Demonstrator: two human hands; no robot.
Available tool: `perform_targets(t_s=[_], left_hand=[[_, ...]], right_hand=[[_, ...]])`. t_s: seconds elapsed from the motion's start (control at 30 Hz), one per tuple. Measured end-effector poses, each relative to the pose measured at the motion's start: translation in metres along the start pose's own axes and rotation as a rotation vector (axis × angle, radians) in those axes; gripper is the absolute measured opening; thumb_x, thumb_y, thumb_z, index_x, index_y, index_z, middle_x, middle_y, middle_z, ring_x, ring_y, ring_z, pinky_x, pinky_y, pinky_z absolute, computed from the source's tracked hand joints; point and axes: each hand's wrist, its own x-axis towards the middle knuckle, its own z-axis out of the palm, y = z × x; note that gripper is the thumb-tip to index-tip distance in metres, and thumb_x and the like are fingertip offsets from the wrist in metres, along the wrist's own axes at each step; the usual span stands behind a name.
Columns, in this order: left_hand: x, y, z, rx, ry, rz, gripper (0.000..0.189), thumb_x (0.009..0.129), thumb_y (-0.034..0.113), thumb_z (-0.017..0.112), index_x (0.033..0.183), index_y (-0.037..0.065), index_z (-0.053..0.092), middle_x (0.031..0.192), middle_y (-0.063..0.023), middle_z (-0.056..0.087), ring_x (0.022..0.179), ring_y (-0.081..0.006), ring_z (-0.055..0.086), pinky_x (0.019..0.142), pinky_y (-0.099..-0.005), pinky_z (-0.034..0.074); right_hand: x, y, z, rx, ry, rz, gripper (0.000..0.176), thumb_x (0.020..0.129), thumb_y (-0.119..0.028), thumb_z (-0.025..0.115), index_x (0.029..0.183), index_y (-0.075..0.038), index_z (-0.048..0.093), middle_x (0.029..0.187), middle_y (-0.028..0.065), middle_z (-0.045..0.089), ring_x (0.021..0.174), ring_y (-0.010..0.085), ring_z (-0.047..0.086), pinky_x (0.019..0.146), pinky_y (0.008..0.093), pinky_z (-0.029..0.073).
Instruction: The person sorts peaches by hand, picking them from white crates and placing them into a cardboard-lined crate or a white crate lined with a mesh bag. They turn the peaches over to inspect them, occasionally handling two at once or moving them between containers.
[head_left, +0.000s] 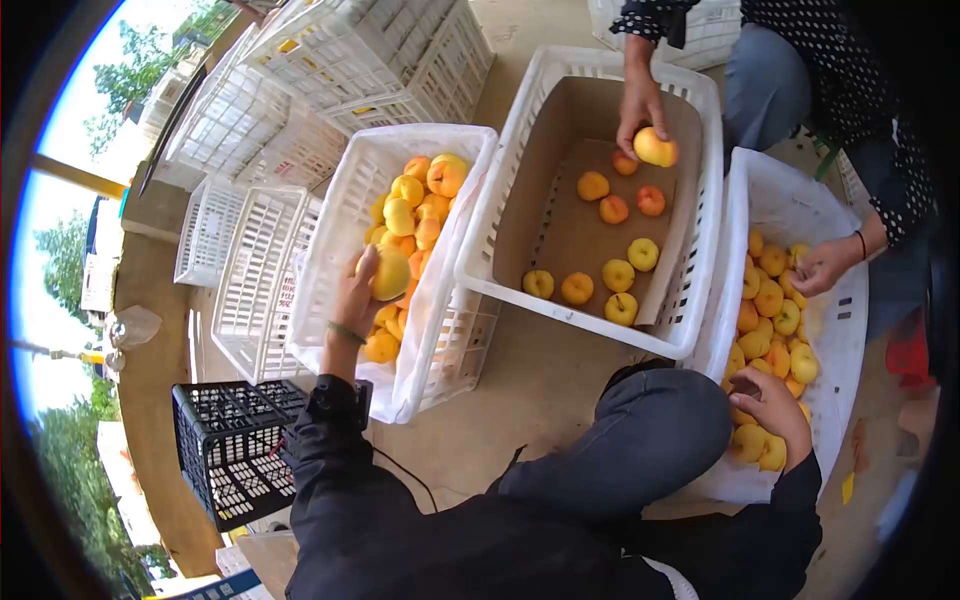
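My left hand [352, 295] is closed around a large yellow peach [390, 273], held over the left white crate [420, 375]. That crate has a pale liner and a heap of yellow-orange peaches [405, 217]. On the right, my right hand [775, 402] rests at the near part of another lined white crate [840, 350]. Its fingers are apart and slightly bent against the peaches [778, 358] there, with none visibly gripped. Between the two stands a white crate [590, 322] lined with brown cardboard, several peaches [620, 275] spread over its bottom.
Opposite me, a co-worker's hand [643, 100] holds a peach [655, 147] over the middle crate; their other hand [825, 265] is above the right crate. Stacked white crates [350, 60] stand at the back left. A black crate [235, 450] and a thin cable [415, 480] lie nearer me.
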Motion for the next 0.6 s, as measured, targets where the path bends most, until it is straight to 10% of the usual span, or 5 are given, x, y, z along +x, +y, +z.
perform_targets(t_s=[0.2,0.33,0.4,0.6], left_hand=[[0.07,-0.095,-0.163,0.278,0.035,-0.366,0.036,0.089,0.043,0.054,0.115,0.017,0.051,0.106,-0.0058,0.057,0.097,-0.0218,0.057,0.068,-0.0455,0.053],[0.118,-0.121,-0.213,0.641,-0.162,-0.253,0.032,0.085,0.017,0.063,0.114,0.008,0.053,0.11,-0.0086,0.054,0.099,-0.0237,0.056,0.076,-0.0386,0.052],[0.11,-0.093,-0.179,1.398,-0.081,0.331,0.032,0.081,0.009,0.062,0.112,0.004,0.054,0.105,-0.009,0.056,0.094,-0.0214,0.058,0.078,-0.0306,0.05],[0.039,-0.024,-0.004,0.87,-0.24,0.371,0.028,0.081,0.0,0.057,0.109,0.001,0.057,0.102,-0.0108,0.06,0.091,-0.0204,0.061,0.084,-0.0304,0.049]], right_hand=[[-0.023,0.022,-0.02,-0.094,0.03,0.063,0.032,0.081,-0.026,0.063,0.102,-0.002,0.057,0.089,0.0141,0.065,0.082,0.0278,0.062,0.073,0.0369,0.047],[-0.034,0.05,-0.039,-0.317,0.1,0.308,0.031,0.077,-0.026,0.067,0.098,-0.004,0.06,0.088,0.0145,0.064,0.087,0.0305,0.061,0.074,0.0379,0.047],[-0.015,0.056,-0.028,-0.328,0.08,0.32,0.035,0.075,-0.021,0.068,0.105,-0.005,0.057,0.094,0.0168,0.063,0.091,0.0309,0.06,0.077,0.0385,0.046],[0.049,0.048,0.023,-0.537,0.095,0.018,0.068,0.064,-0.007,0.071,0.127,-0.009,0.046,0.115,0.0162,0.049,0.104,0.0321,0.05,0.088,0.0392,0.043]])
